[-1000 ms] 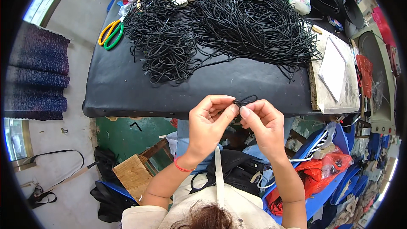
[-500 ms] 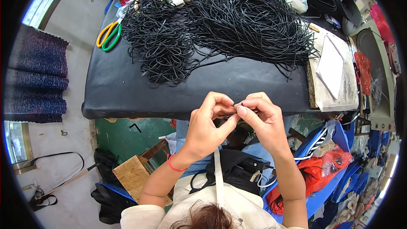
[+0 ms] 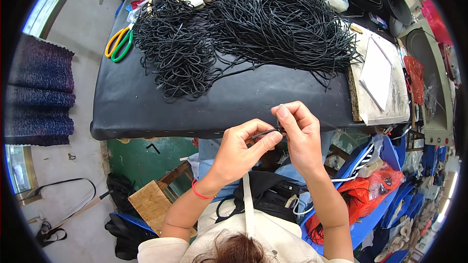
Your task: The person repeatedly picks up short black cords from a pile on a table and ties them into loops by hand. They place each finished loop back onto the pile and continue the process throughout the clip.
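Head view: both hands meet just in front of the near edge of the black-covered table (image 3: 146, 112). The left hand (image 3: 239, 151) pinches a short black cord (image 3: 265, 133) between thumb and forefinger; the right hand (image 3: 300, 134) has its fingertips pressed together on the cord's other end, thumb raised above it. A second ago a small open loop of cord stood up between the two hands, over the table's edge. Half a second ago the fingers had closed over it. Now the loop is gone and only a straight, short run of cord shows between the pinches, which reads as the loop having been drawn tight — though the fingers hide the spot, so whether a knot sits there cannot be told.

Beyond the hands, on the table's far half, lies the big tangled heap of black cords (image 3: 273, 24), with a smaller heap of looped cords (image 3: 173, 53) to its left. Yellow-and-green scissors (image 3: 118, 44) rest at the table's far left corner — untouched.
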Motion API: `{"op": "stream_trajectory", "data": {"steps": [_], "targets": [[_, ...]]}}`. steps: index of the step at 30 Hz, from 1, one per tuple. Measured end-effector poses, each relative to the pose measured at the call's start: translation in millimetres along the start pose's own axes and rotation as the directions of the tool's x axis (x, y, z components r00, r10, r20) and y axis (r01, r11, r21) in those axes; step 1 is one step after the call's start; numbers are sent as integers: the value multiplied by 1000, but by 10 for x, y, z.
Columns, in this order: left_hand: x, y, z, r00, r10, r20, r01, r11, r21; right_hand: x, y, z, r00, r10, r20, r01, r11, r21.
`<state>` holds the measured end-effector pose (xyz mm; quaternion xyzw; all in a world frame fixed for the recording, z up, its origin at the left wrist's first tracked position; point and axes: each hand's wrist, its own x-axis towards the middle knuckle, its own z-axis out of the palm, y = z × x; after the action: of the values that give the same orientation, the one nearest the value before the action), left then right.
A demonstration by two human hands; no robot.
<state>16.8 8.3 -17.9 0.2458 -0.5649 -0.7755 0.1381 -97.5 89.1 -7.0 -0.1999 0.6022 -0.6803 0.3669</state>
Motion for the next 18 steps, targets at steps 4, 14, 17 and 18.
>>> {"op": "stream_trajectory", "data": {"steps": [4, 14, 17, 18], "targets": [[3, -28, 29, 1000, 16, 12, -15, 999, -33, 1, 17, 19, 996, -92, -14, 91, 995, -48], [-15, -117, 114, 965, 261, 27, -260, 935, 241, 84, 68, -55, 985, -123, -121, 106, 985, -139], [23, -86, 78, 984, 179, -2, -179, 983, -41, 58, -78, -24, 975, -181, -126, 165, 978, -131], [18, -60, 25, 991, 135, 8, -135, 990, -40, 51, -156, -7, 972, -188, -138, 185, 982, -34]]}}
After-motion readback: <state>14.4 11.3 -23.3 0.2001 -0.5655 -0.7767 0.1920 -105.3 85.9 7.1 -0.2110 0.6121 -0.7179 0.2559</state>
